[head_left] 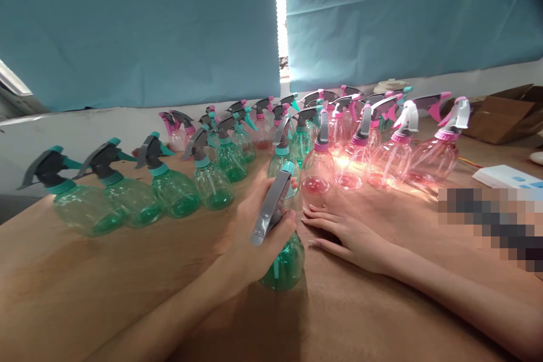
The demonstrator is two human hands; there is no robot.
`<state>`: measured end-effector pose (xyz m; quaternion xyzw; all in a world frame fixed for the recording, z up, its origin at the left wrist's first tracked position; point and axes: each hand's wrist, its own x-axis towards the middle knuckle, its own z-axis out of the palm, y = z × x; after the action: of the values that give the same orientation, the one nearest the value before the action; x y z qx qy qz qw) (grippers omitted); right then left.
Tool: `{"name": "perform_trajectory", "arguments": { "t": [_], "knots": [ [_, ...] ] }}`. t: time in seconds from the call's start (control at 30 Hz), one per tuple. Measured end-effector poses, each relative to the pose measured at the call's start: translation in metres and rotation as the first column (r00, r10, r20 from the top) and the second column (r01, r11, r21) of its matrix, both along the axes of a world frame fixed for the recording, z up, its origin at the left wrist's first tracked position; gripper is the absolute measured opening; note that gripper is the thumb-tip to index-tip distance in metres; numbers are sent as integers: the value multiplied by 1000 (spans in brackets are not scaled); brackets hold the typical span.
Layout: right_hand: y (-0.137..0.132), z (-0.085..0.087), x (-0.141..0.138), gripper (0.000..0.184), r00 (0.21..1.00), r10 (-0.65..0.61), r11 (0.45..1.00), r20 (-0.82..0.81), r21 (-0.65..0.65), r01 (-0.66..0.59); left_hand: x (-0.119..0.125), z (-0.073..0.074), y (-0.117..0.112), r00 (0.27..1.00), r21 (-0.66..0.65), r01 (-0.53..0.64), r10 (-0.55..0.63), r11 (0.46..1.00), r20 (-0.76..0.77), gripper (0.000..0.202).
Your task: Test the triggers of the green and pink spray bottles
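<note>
My left hand [265,226] is wrapped round the neck of a green spray bottle [284,266] with a grey and teal trigger head. That bottle is upright at the front middle of the table, its neck partly hidden by my fingers. Flat on the wood to its right lies my right hand [343,237], fingers stretched out and nothing in them. Just beyond its fingertips stands a pink spray bottle [318,172]. A row of green spray bottles [176,192] runs to the left, and more pink spray bottles [390,164] stand at the right.
Further mixed bottles crowd the back of the wooden table [169,277]. At the right are a white device [507,176] with blue buttons and an open cardboard box [500,116]. Blue-green curtains [139,28] hang behind. A pixelated patch covers the right edge.
</note>
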<state>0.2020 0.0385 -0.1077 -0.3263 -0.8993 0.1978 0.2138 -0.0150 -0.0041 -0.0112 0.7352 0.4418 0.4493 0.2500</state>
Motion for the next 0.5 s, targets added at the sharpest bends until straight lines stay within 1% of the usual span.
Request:
{"name": "perform_trajectory", "arguments": {
  "t": [0.23,0.5],
  "knots": [
    [0,1,0,52,999,-2,1000,35,-5,3,-1,-1,-1,1000,15,15,-15,1000,-3,26],
    [0,2,0,51,1000,0,1000,2,0,0,-3,-2,0,1000,7,11,-11,1000,-16,27]
  ]
}}
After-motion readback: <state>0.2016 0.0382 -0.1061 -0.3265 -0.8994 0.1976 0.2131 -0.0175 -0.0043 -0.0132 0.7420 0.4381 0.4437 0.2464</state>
